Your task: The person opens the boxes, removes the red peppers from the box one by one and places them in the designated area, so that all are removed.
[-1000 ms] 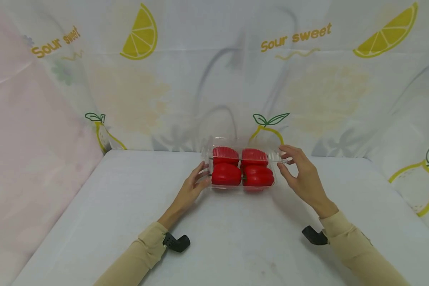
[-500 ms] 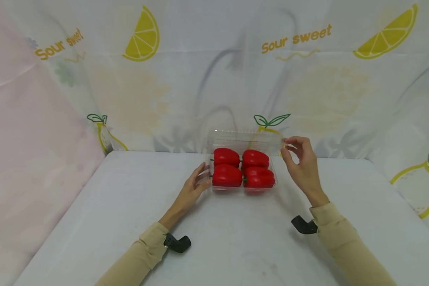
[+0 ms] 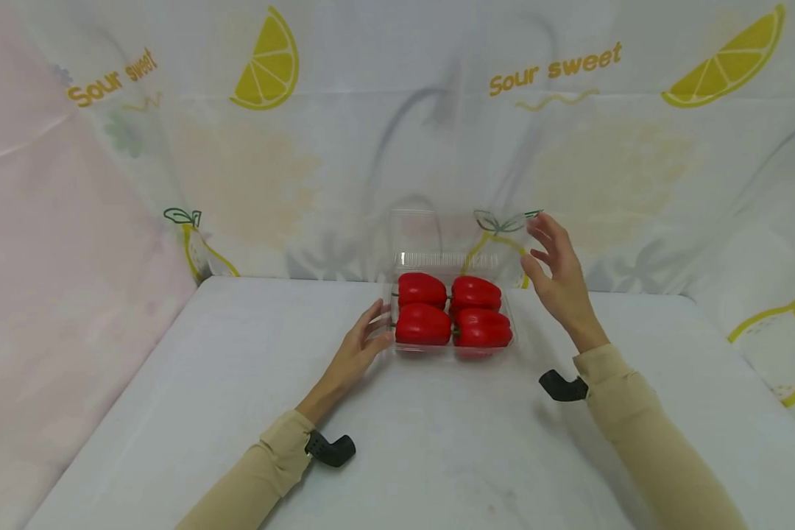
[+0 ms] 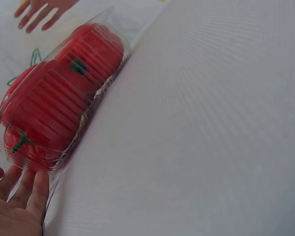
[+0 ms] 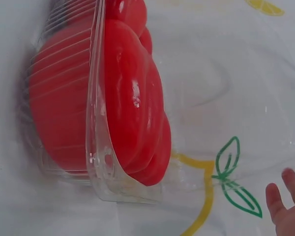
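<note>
There are four glossy red bell peppers (image 3: 423,324), one clear ridged plastic container (image 3: 453,349), one bare left hand (image 3: 354,356), one bare right hand (image 3: 560,285), two beige fabric sleeves (image 3: 649,434), two curved black wrist pieces (image 3: 331,450) and one white table (image 3: 430,442). Printed: two yellow lemon slices (image 3: 267,62), two orange "Sour sweet" phrases (image 3: 558,68), three yellow-outlined whole lemons (image 3: 778,357).

Clear clamshell (image 5: 94,162), lid (image 3: 445,258) raised, four red peppers (image 3: 422,324) inside

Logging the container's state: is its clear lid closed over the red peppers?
No, the clear lid stands raised behind the red peppers.
</note>
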`<state>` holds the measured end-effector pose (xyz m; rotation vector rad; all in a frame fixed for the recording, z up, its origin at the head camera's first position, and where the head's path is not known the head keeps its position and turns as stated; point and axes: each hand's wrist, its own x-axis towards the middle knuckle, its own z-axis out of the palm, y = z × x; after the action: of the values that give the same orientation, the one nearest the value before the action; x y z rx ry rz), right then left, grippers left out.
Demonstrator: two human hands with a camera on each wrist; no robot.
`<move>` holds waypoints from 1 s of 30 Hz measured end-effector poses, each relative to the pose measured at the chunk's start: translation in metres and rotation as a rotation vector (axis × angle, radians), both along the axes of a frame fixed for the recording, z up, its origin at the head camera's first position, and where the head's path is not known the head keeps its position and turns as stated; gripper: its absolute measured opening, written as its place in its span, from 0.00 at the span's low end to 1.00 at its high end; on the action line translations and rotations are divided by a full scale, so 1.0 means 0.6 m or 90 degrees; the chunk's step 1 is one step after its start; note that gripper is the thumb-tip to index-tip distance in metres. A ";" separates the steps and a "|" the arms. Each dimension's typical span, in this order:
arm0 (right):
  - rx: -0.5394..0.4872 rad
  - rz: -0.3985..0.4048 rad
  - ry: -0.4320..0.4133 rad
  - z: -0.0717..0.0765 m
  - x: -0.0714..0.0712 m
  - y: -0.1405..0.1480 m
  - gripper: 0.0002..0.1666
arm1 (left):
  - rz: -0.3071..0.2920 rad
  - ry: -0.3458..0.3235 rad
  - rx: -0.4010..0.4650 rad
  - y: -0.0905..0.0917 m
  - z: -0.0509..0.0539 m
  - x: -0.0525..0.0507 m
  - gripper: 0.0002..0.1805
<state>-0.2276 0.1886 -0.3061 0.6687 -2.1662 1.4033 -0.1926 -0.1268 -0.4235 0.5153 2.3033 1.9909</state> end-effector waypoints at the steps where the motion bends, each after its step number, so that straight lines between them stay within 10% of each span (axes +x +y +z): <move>1: 0.005 0.002 -0.009 0.006 0.002 -0.004 0.39 | 0.000 -0.001 -0.001 0.000 0.000 0.000 0.37; 30: 0.045 0.029 -0.249 -0.059 -0.059 0.003 0.39 | 0.005 0.010 -0.007 0.002 0.000 0.001 0.37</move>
<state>-0.2629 0.1907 -0.3413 0.5026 -2.5235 1.5961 -0.1920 -0.1253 -0.4232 0.5238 2.3285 1.9842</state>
